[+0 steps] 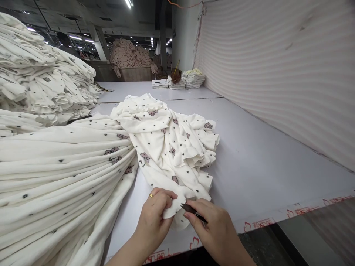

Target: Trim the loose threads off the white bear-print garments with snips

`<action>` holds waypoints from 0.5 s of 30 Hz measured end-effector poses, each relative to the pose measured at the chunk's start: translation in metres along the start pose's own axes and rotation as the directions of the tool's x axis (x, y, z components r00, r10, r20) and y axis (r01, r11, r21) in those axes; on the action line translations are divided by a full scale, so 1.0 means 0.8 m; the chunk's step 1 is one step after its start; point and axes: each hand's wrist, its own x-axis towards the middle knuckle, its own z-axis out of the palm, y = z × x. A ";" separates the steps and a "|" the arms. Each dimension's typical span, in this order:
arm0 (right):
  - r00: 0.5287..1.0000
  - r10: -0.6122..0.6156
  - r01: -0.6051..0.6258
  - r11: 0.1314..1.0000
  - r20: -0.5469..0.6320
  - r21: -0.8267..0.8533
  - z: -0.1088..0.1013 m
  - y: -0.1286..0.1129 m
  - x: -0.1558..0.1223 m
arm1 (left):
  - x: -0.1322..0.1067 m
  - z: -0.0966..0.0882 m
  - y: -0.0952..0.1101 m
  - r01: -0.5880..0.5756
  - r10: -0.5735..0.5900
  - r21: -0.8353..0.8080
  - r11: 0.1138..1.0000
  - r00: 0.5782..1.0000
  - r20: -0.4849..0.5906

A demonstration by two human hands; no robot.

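My left hand (155,213), with a gold ring on one finger, pinches the near edge of a white garment (169,147) printed with small bows and hearts. The garment lies crumpled on the pale table (263,162) in front of me. My right hand (215,225) is closed on a small dark thread snipper (192,210), its tip touching the fabric edge held by my left hand.
A large stack of the same white printed fabric (55,177) fills the left side, with a taller pile (41,77) behind it. Folded stacks (185,79) sit at the table's far end. A ribbed wall (277,66) runs along the right.
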 end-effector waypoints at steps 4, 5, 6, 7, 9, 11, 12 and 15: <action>0.996 0.058 -0.054 0.996 -0.065 0.065 0.008 0.002 -0.001 | -0.003 -0.002 0.001 0.124 -0.123 -0.069 0.990 0.992 0.008; 0.993 0.072 -0.061 0.991 -0.097 0.115 0.013 0.002 -0.001 | -0.003 -0.002 0.001 0.211 -0.209 -0.122 0.970 0.978 0.027; 0.989 0.076 -0.053 0.984 -0.130 0.169 0.019 0.003 0.001 | -0.002 -0.002 0.001 0.310 -0.305 -0.197 0.930 0.951 0.055; 0.985 0.065 -0.028 0.975 -0.162 0.219 0.025 0.003 0.003 | 0.000 -0.002 0.001 0.410 -0.401 -0.285 0.867 0.912 0.091; 0.979 0.021 0.039 0.957 -0.204 0.286 0.038 0.002 0.013 | 0.004 -0.002 0.001 0.558 -0.538 -0.453 0.696 0.822 0.185; 0.983 -0.001 0.062 0.943 -0.183 0.328 0.049 0.001 0.025 | 0.007 -0.004 0.000 0.636 -0.585 -0.544 0.547 0.755 0.295; 0.987 0.001 0.056 0.937 -0.163 0.346 0.053 0.001 0.030 | 0.009 -0.005 -0.002 0.655 -0.581 -0.564 0.504 0.739 0.340; 0.989 0.043 0.009 0.941 -0.144 0.339 0.061 0.003 0.040 | 0.010 -0.010 -0.006 0.634 -0.533 -0.567 0.526 0.765 0.362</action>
